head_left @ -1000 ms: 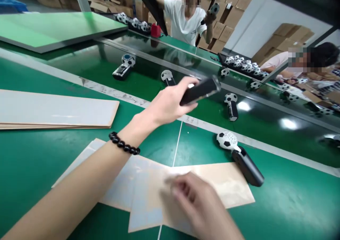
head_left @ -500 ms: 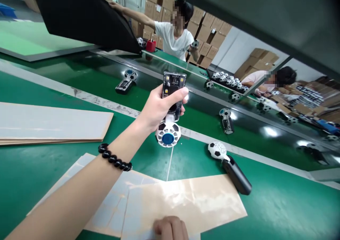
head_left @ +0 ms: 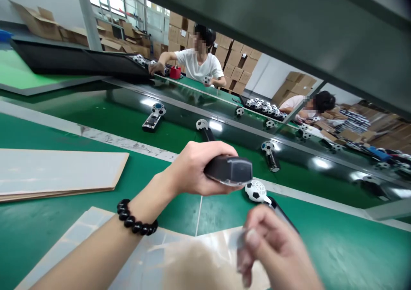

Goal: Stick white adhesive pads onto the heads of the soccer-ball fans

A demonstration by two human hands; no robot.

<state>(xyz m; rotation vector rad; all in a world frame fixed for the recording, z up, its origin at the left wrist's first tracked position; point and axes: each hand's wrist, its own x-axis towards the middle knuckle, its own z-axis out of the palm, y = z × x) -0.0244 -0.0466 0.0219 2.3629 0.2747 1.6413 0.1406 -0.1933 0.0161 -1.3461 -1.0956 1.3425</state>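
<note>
My left hand [head_left: 195, 168], with a black bead bracelet on its wrist, is closed around the handle of a handheld fan [head_left: 229, 170]. The fan's dark end points towards me, and its head is hidden behind the hand. To the right and lower down, my right hand [head_left: 272, 247] pinches a small, thin, greyish film piece [head_left: 240, 245], partly blurred. Beneath both hands lie glossy backing sheets [head_left: 135, 247] with pale panels. A second handheld fan with a football-shaped head [head_left: 256, 190] rests on the green bench, its dark handle partly covered by my right hand.
Several football fans [head_left: 155, 116] lie on the green conveyor belt [head_left: 180, 138] beyond the bench. Stacked pale sheets [head_left: 58, 172] sit at left. Across the belt, a co-worker [head_left: 202, 63] reaches to a black tray [head_left: 80, 63]; another person [head_left: 310, 106] bends farther right. A grey beam crosses overhead.
My left hand has rotated the fan from board-side facing me to end-on. My right hand has risen rightward off the sheets, now pinching film. The co-worker's black tray has come down level.
</note>
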